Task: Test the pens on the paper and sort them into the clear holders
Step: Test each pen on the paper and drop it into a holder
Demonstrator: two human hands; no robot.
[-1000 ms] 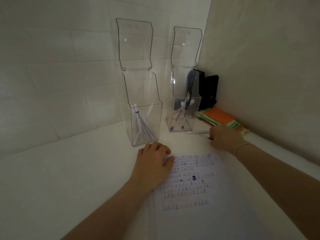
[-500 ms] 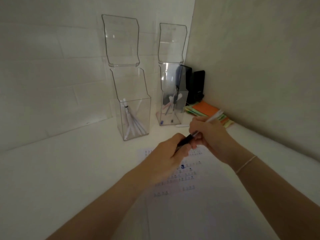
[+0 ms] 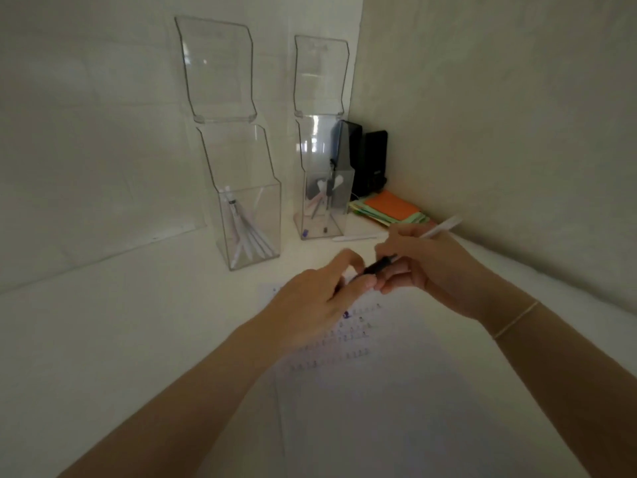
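At frame centre, the right hand (image 3: pixel 427 267) gripped a pen (image 3: pixel 410 248) above the paper (image 3: pixel 379 391). The left hand (image 3: pixel 320 298) pinched its dark end

White tabletop (image 3: pixel 103 339) fills lower frame, meets walls at top and right. My paper (image 3: pixel 379 391) lies flat at lower centre, rows of small marks on its upper part. Left clear holder (image 3: pixel 248 222) stands upper centre, white pens inside. Right clear holder (image 3: pixel 322 201) stands just right of it, few pens inside. Loose white pen (image 3: pixel 355 238) lies beside right holder's base. Stack of orange and green sheets (image 3: pixel 391 210) in far corner, black objects (image 3: pixel 365 160) standing behind it.
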